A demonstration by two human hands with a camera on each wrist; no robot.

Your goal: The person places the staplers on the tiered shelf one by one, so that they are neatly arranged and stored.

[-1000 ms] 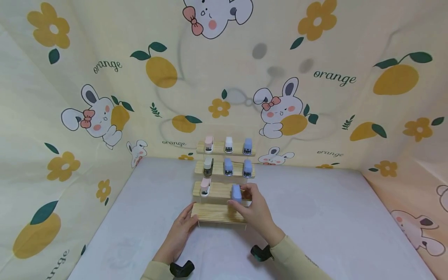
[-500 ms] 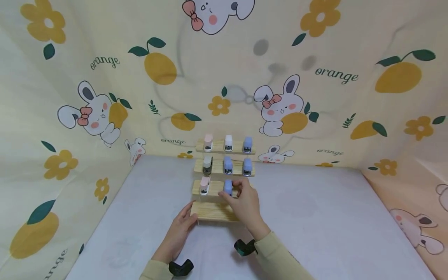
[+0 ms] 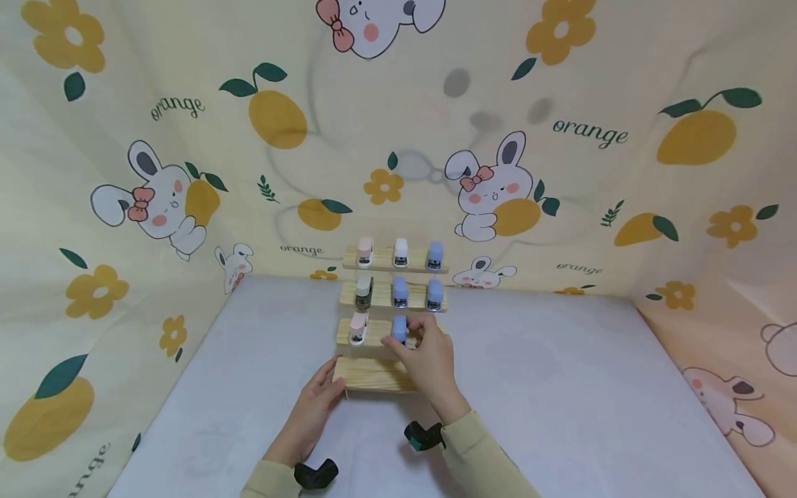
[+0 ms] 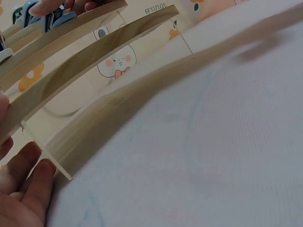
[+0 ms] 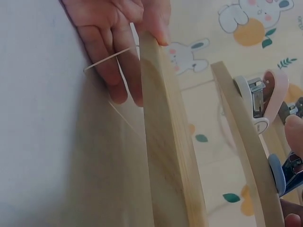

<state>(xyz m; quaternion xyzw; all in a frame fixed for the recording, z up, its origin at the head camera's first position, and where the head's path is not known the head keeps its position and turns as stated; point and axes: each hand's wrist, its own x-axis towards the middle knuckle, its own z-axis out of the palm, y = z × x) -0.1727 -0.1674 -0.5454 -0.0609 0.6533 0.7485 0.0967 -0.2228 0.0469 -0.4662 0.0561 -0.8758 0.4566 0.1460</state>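
Observation:
A tiered wooden display rack (image 3: pixel 373 375) with clear supports stands on the table. My left hand (image 3: pixel 314 401) holds the left end of its lowest board, thumb above; in the right wrist view its other fingers (image 5: pixel 97 52) reach below the board. On the second board from the front, my right hand (image 3: pixel 431 363) pinches a small blue stapler (image 3: pixel 399 326) between thumb and fingers. The stapler's blue base (image 5: pixel 276 174) sits on the board in the right wrist view. To its left on that same board is a pink and white stapler (image 3: pixel 358 328).
Farther back, one board carries a white-topped dark stapler (image 3: pixel 363 292) and two blue staplers (image 3: pixel 434 295). The rearmost holds a pink stapler (image 3: pixel 364 252), a white stapler (image 3: pixel 401 253) and a blue stapler (image 3: pixel 434 256). A patterned cloth (image 3: pixel 386 90) hangs behind the table (image 3: pixel 548 387).
My right hand has moved left with the blue stapler, from the right part of the second board to near its middle. The left hand stays at the rack's left end.

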